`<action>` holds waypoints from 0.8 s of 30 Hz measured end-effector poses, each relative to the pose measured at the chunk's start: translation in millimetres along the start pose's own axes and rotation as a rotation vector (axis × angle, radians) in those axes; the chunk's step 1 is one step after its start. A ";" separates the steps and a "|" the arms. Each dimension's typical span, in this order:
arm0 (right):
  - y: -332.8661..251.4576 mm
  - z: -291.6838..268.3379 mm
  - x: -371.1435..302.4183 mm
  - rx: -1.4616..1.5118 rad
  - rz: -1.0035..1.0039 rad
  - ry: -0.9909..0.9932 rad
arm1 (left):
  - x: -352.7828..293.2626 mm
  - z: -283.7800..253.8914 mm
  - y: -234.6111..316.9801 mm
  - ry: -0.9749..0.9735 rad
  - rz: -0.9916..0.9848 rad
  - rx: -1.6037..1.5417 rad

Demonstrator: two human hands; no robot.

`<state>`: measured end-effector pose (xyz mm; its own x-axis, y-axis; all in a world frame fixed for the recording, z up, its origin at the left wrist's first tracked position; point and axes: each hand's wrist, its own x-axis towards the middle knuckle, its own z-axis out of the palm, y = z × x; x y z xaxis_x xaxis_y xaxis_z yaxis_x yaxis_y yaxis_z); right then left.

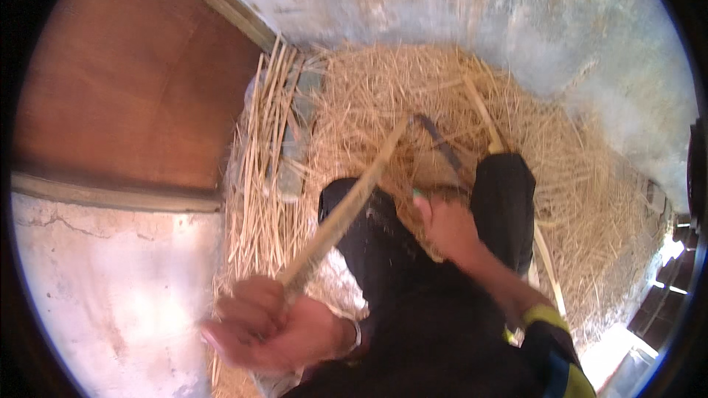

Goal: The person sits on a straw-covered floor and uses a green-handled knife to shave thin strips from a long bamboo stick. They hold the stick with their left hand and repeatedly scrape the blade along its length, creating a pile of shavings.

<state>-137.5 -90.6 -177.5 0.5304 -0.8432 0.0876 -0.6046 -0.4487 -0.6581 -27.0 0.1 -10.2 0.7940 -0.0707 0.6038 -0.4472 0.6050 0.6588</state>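
My left hand (276, 324), at the lower left, is closed round one end of a long pale bamboo strip (346, 210). The strip slants up and to the right across my left knee, its far tip over the straw. Between my knees, my right hand (446, 228) is closed, a little blurred, on what looks like a sickle. The dark curved blade of the sickle (440, 144) points away from me, near the strip's far end. Its handle is mostly hidden by my fingers. A small green spot shows by my right thumb.
Thin split sticks (262, 155) lie in a loose pile at the left. Straw and shavings (413, 74) cover the ground ahead and right. Another pale strip (483, 110) lies beyond my right knee. A stained wall (472, 0) rises behind; a brown door panel (133, 81) stands left.
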 end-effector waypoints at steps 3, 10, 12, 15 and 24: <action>-44.6 -17.2 -36.5 0.221 0.029 0.047 | 0.3 -6.4 2.7 -0.120 -0.070 -0.216; -93.6 -91.1 -19.1 0.509 -0.176 -0.374 | 30.0 -9.6 -9.5 -0.767 -0.051 -0.332; -103.3 -93.5 -23.2 0.538 -0.211 -0.403 | 38.4 -13.7 -7.2 -0.857 -0.029 -0.365; -100.7 -88.1 -23.3 0.492 -0.195 -0.435 | 32.4 -11.0 -13.2 -0.914 -0.042 -0.440; -47.7 -17.4 -7.4 -0.056 -0.176 -0.023 | 27.8 -4.6 -11.2 -0.701 0.005 -0.248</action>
<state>-122.9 -68.1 -133.8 0.6440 -0.7436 0.1801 -0.5330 -0.6049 -0.5917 2.0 -5.0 -2.9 0.3062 -0.5069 0.8058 -0.2777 0.7620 0.5850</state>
